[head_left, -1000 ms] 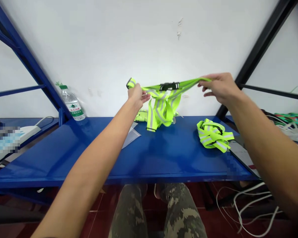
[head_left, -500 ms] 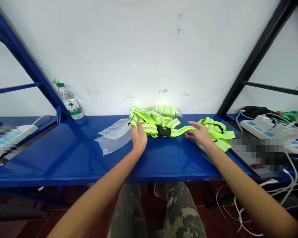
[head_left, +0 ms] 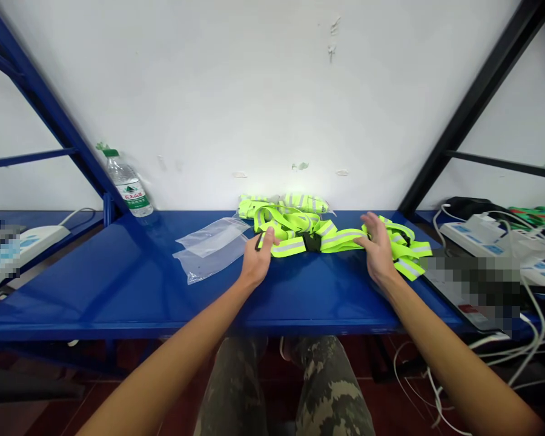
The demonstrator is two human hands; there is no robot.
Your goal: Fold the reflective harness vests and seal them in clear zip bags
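Observation:
A neon-yellow reflective strap vest (head_left: pixel 300 233) with a black buckle lies bunched on the blue shelf (head_left: pixel 163 303) near the wall. My left hand (head_left: pixel 258 257) grips the vest's left end, thumb over the strap. My right hand (head_left: pixel 378 248) rests on the vest's right end, fingers stretched out and together. A second, folded yellow vest (head_left: pixel 409 251) lies just right of my right hand. A third bundled vest (head_left: pixel 300 201) sits behind, against the wall.
Clear plastic bags (head_left: pixel 213 248) lie left of my left hand. A water bottle (head_left: pixel 127 184) stands at the back left. Power strips and cables (head_left: pixel 495 239) crowd the right side. A black upright (head_left: pixel 467 109) and a blue upright (head_left: pixel 49 109) frame the shelf.
The vest was held up stretched between both hands, then lowered onto the shelf. Since then both hands have shifted slightly right and drawn it toward the folded vest.

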